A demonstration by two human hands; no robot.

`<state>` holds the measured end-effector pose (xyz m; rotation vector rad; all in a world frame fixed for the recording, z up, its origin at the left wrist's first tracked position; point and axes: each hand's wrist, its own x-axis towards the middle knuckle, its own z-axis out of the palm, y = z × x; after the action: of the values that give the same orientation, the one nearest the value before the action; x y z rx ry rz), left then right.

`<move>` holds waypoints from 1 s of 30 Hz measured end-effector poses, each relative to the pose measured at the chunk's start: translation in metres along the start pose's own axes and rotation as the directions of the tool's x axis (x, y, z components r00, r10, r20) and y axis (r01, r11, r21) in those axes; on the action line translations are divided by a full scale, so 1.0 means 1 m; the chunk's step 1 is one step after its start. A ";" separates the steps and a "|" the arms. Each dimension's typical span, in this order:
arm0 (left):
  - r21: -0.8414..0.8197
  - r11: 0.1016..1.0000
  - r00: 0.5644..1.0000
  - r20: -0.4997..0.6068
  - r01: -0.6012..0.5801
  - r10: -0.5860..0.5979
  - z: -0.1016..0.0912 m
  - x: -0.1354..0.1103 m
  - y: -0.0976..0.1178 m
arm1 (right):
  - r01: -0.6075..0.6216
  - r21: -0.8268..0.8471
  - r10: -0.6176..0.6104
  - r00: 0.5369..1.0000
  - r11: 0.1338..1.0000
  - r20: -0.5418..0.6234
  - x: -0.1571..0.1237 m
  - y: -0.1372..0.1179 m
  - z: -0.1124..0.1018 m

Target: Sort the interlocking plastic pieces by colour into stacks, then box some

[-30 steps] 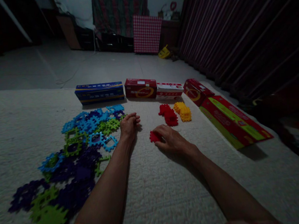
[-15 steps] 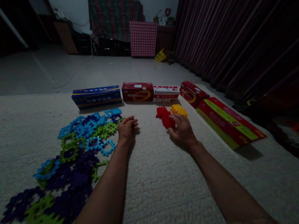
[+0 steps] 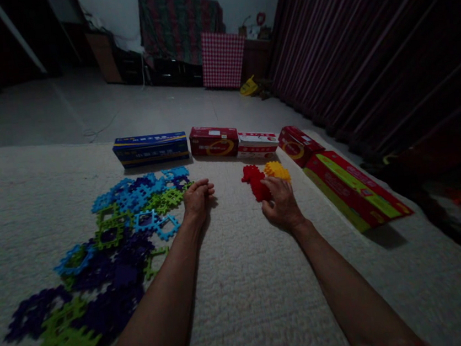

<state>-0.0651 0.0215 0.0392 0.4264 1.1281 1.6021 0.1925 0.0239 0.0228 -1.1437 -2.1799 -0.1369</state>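
Currently, right hand (image 3: 281, 200) at red pieces (image 3: 257, 184) toward mat's (image 3: 237, 305) far edge, grip unclear; left hand (image 3: 196, 201) loosely curled, contents unclear, beside green pieces (image 3: 167, 201).

From my post I see the right hand (image 3: 283, 203) at the red pieces (image 3: 258, 187), yellow pieces (image 3: 277, 170) just beside, and the left hand (image 3: 196, 202) loosely curled near a mixed pile (image 3: 124, 275) on the left; boxes (image 3: 214, 143) line the far side.

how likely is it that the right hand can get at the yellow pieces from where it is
Probably yes: the yellow pieces lie just beyond the fingers of the right hand, beside the red pieces, and no box seems to stand between.
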 end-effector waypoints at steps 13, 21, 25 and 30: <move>0.104 0.990 0.994 0.060 -0.096 0.090 0.003 0.000 -0.016 | 0.164 0.173 -0.171 0.985 0.971 0.026 0.001 -0.051 0.025; 0.374 0.896 0.970 0.059 -0.242 0.237 -0.012 -0.003 -0.017 | -0.100 0.173 0.092 0.994 0.980 0.054 -0.004 -0.095 0.057; 0.663 0.609 0.857 0.099 -0.436 0.506 -0.038 -0.011 0.016 | -0.170 0.155 0.171 0.985 0.973 0.008 -0.006 -0.104 0.063; 0.916 0.206 0.814 0.182 -0.344 0.551 -0.066 -0.016 0.035 | -0.182 0.224 0.192 0.981 0.957 -0.025 -0.007 -0.102 0.062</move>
<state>-0.1284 -0.0215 0.0411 1.5432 2.2192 1.2807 0.0857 -0.0205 -0.0089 -1.1975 -1.9767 0.1573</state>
